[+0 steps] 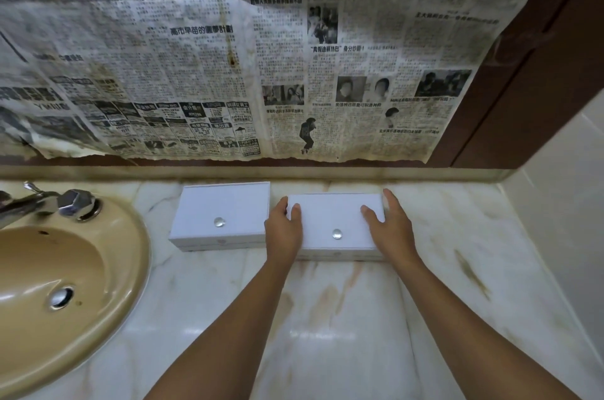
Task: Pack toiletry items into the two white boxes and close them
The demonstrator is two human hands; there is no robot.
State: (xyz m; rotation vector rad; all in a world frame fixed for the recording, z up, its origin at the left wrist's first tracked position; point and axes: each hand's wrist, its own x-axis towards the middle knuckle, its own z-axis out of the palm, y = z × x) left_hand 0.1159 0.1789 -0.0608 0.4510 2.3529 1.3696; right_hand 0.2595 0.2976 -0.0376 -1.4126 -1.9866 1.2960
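Flanking a beige sink (pixel 65 269) and its tap (pixel 70 202), two closed white boxes sit side by side on a marble worktop (pixel 327 318) below newspaper (pixel 228 56) covering the wall. The left box (pixel 220 215) stands untouched. The left hand (pixel 283 229) and right hand (pixel 392 226) clasp the right box (pixel 336 220) by its ends, thumbs on its lid, each grip curled around it.
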